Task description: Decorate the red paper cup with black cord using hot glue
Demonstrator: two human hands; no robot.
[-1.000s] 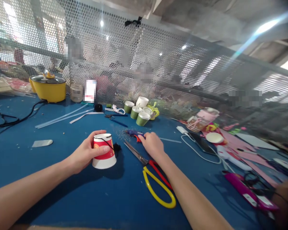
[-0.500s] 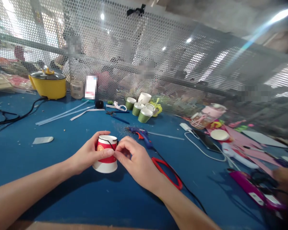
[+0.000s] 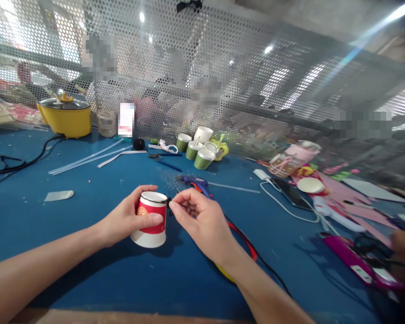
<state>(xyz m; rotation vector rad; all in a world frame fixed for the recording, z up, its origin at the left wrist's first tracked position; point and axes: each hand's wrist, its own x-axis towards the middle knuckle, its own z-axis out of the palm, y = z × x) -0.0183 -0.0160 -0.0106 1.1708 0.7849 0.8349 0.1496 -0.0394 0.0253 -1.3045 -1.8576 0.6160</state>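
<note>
An upside-down red and white paper cup [image 3: 150,219] stands on the blue tabletop [image 3: 87,189] just left of the frame's centre, its wide mouth down, its narrow base up, its long axis close to upright with a slight lean. A thin black cord [image 3: 155,196] runs around the raised base rim and ends in a small dark knot at the rim's right edge.

The left hand [image 3: 130,218] comes in from the lower left, forearm low over the tabletop, palm turned to the cup; its grip is wrapped around the cup's wall, thumb across the near side, fingers curling behind. The right hand [image 3: 202,222] enters from the lower right, wrist bent, fingers curled inward; its thumb and forefinger are pinched narrow on the cord's knot, touching the cup's rim.

Under the right wrist lie scissors with red and yellow loop handles [image 3: 245,245], partly hidden. Just beyond the right hand rests a blue glue gun [image 3: 197,182]. Farther up stand small green paper cups [image 3: 194,153], and in the upper left a yellow lidded electric pot [image 3: 65,118] sits before the perforated metal screen [image 3: 222,67].
</note>
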